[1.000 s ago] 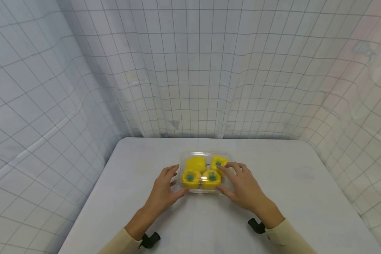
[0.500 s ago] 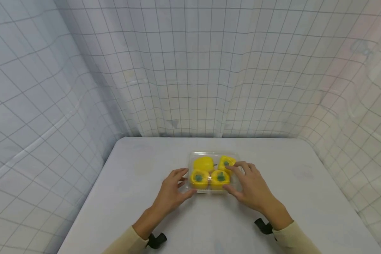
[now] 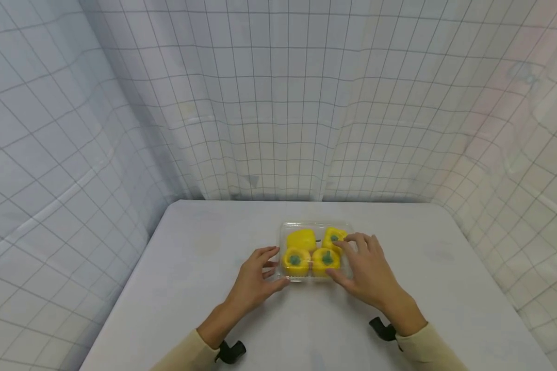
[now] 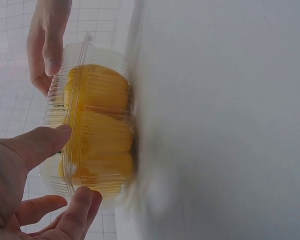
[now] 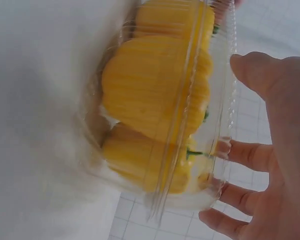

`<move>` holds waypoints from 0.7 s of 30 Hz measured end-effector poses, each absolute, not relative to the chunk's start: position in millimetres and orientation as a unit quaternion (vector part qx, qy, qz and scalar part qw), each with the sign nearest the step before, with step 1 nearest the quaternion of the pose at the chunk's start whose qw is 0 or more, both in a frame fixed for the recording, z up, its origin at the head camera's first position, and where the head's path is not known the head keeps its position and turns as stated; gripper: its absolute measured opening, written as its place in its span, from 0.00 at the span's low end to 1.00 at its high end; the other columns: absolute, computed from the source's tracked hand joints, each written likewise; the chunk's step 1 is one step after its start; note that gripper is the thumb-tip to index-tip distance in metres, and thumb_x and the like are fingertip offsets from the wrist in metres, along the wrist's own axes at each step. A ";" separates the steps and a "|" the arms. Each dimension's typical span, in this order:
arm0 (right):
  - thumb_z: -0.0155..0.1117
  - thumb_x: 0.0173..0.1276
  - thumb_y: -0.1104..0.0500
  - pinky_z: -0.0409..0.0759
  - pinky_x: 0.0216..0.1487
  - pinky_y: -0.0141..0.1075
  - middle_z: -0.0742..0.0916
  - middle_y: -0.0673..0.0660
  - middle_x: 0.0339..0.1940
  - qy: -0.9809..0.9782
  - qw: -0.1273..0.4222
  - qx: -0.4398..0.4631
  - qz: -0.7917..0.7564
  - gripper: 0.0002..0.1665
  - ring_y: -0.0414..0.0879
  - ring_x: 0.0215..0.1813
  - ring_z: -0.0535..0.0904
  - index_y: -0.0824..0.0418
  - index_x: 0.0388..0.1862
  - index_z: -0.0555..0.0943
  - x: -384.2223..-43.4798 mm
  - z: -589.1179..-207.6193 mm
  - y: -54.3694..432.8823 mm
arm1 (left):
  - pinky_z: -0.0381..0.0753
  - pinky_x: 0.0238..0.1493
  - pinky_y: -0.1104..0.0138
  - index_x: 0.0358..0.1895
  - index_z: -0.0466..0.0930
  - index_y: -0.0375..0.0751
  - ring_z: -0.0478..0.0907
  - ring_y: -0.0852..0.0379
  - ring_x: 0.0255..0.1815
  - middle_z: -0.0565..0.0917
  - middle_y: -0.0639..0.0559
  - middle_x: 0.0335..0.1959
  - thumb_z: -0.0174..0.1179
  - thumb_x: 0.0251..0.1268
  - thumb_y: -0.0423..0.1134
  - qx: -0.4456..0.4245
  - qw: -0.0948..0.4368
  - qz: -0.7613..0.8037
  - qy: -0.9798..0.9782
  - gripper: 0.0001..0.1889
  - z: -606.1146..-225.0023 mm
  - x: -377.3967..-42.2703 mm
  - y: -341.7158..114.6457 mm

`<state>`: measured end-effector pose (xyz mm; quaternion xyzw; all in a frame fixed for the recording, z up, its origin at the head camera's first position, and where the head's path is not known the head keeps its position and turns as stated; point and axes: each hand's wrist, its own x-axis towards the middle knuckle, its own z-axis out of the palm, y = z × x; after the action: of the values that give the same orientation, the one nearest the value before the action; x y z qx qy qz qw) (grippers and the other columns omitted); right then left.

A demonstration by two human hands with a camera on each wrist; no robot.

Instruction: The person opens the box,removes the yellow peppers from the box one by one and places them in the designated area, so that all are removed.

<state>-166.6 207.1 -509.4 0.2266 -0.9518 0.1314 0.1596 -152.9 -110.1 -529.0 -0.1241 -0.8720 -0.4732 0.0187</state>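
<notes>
A clear plastic clamshell box point(image 3: 315, 225) sits on the white table, lid closed, with several yellow bell peppers point(image 3: 297, 262) inside. Their green stems show through the lid. My left hand point(image 3: 255, 278) holds the box's left front corner, thumb point(image 4: 62, 132) at the front rim and fingers along the left side. At the right end, my right hand point(image 3: 366, 270) grips the lid from above, with its thumb point(image 5: 247, 70) toward the front and its curled fingers point(image 5: 247, 155) spread over the right part. In the left wrist view the right hand point(image 4: 50, 40) appears at the far end.
The white table point(image 3: 204, 226) extends around the box on all sides. White curtains point(image 3: 278, 103) with a dark grid enclose it at the back, left and right. A black strap piece point(image 3: 232, 352) sits at the left wrist, another point(image 3: 382, 330) at the right wrist.
The box has slid to the right across the table, both hands moving along with it. Most of that shift came in the first half second. The grip looks the same.
</notes>
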 end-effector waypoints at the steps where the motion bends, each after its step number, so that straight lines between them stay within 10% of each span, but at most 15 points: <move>1: 0.83 0.75 0.34 0.70 0.85 0.80 0.84 0.68 0.74 -0.951 0.161 0.231 0.130 0.43 0.73 0.77 0.78 0.57 0.78 0.85 -166.5 -508.6 205.1 | 0.95 0.66 0.55 0.84 0.78 0.34 0.92 0.38 0.69 0.79 0.37 0.81 0.88 0.65 0.35 -0.120 0.012 -0.479 -0.869 0.45 -529.1 -152.5 -110.9; 21: 0.88 0.73 0.40 0.87 0.80 0.59 0.79 0.63 0.86 -0.888 0.130 0.413 0.157 0.49 0.63 0.81 0.81 0.41 0.88 0.77 -180.2 -505.6 131.8 | 0.97 0.56 0.63 0.86 0.79 0.44 0.97 0.43 0.58 0.92 0.37 0.65 0.80 0.73 0.30 -0.113 -0.092 -0.567 -0.810 0.39 -533.8 -155.7 -134.2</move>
<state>-180.2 131.8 -505.6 0.4130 -0.8878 0.1566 0.1298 -155.7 -134.2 -533.8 -0.1132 -0.8105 -0.5672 -0.0924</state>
